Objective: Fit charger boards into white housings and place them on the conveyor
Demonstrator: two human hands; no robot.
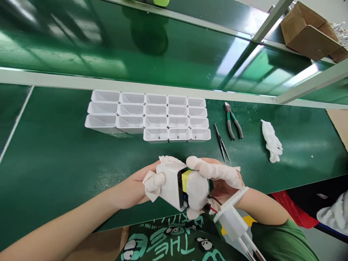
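Note:
My left hand [154, 183], with white cloth covers on its fingers, grips a white plastic charger housing [170, 185] whose open end faces right. Fingers of my right hand [208, 177], covered likewise, close around a circuit board with a yellow transformer [185, 180]. The board sits at the mouth of the housing, partly inside; how deep is hidden. Red and black wires run from it to a white plug cap [231, 217] with two metal pins, which hangs below my right wrist.
Rows of white open housings [154, 110] stand beyond my hands on the green table [62, 152]. To their right lie tweezers [222, 143], cutting pliers [232, 121] and a crumpled white glove [272, 141]. A cardboard box [310, 34] rests on the shelf above.

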